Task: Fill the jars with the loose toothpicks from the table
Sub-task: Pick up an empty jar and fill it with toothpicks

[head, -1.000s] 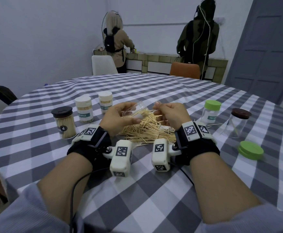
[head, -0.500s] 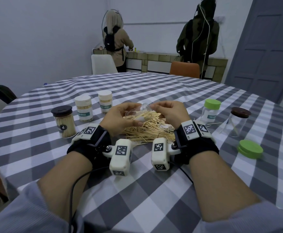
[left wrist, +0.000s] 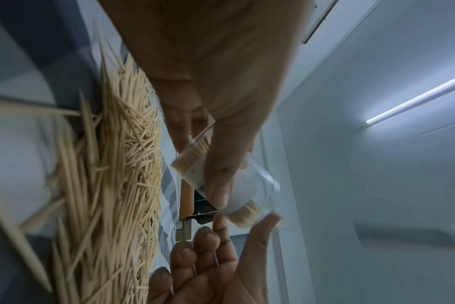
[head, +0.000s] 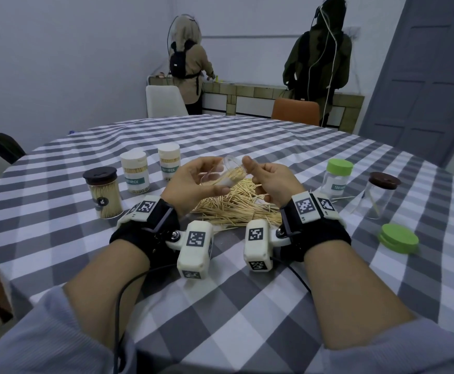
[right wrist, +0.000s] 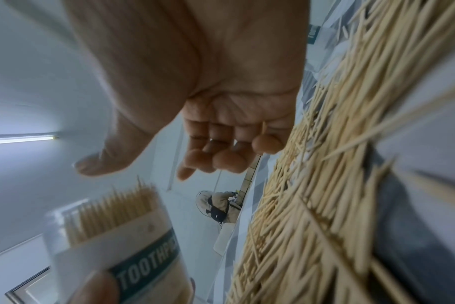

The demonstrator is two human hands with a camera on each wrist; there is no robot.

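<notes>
We grip open jar (head: 227,175) in left hand (head: 193,186), tilted over pile (head: 236,209). Right hand (head: 273,180) at 3 o'clock, fingers loosely curled, holds nothing. Risk: more tilt, picks spill out.

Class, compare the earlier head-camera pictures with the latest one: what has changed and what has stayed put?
The left hand has lifted and tipped the open jar higher above the toothpick pile, keeping its grip. The right hand rose alongside, thumb at the mouth. The other jars and green lid stayed put.
</notes>
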